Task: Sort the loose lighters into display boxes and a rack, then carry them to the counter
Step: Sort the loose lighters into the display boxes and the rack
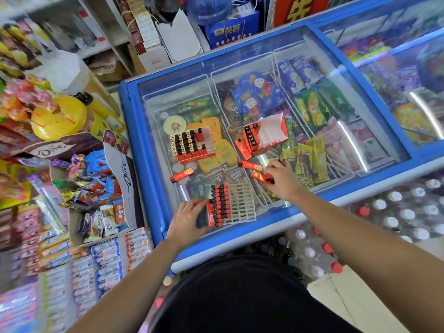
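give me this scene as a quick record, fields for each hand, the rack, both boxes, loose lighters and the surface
left hand: grips the left end of the rack
right hand: pinches a red lighter lying on the lid
rack: white grid, two columns at its left filled, the rest bare
left box: mostly filled, right side bare
right box: tilted, few lighters at its left, most slots bare
loose lighters: one beyond the rack's left end, another by the right hand
surface: freezer lid, glass
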The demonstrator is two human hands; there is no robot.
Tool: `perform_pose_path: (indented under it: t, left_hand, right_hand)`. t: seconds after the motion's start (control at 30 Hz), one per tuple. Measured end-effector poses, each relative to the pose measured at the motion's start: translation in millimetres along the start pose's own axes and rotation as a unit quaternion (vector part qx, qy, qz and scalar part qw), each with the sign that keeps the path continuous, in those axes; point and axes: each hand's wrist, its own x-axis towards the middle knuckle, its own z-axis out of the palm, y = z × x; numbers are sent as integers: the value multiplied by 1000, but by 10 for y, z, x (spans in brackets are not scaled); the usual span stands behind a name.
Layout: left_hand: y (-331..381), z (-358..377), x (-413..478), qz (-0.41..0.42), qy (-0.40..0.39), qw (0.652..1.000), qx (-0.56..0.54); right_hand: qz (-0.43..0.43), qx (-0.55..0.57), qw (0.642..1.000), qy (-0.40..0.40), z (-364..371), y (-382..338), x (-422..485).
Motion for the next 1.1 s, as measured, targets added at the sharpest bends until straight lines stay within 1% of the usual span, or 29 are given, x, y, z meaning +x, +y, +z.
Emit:
perform_pose_path:
  t: [0.1, 0.2, 0.33, 0.37, 0.43, 0.5, 0.6, 0.7, 0.8, 0.93, 1.0, 1.1]
  left_hand:
    - [14, 42, 114, -5, -20, 999, 47]
    - [9, 60, 168, -1, -9, 997, 80]
    - [-19, 43, 186, -27, 10, 998, 51]
    - [-21, 32, 177, -42, 12, 999, 31]
    - [-3, -22, 134, -88, 12, 995, -41]
    - [13, -75, 82, -136, 21, 984, -114]
    - [18, -160, 20, -179, 81, 959, -203]
    - [18, -281, -45, -191, 127, 933, -276]
    - [37, -404, -145, -177, 146, 926, -299]
    - [172, -612, -251, -161, 164, 910, -344]
    - [249, -705, -286, -137, 151, 905, -374]
    - [395, -772, -312, -76, 113, 912, -386]
  right_hand:
    - [24, 36, 999, 21, 27, 92, -79]
    - [43, 67, 996, 46, 34, 111, -171]
    - [60, 76, 995, 39, 58, 91, -235]
    - [60, 73, 995, 34, 67, 75, -249]
    - [67, 74, 995, 24, 99, 40, -274]
    - [79, 78, 994, 20, 118, -2, -292]
    - [89, 80, 993, 16, 133, -50, -294]
    - [86, 106, 990, 26, 171, -62, -314]
    - [75, 164, 982, 53, 227, -75, -367]
    - [103, 267, 954, 90, 226, -221, -514]
    - [121, 339, 928, 99, 247, -294, -612]
    - [173, 422, 881, 126, 263, -403, -751]
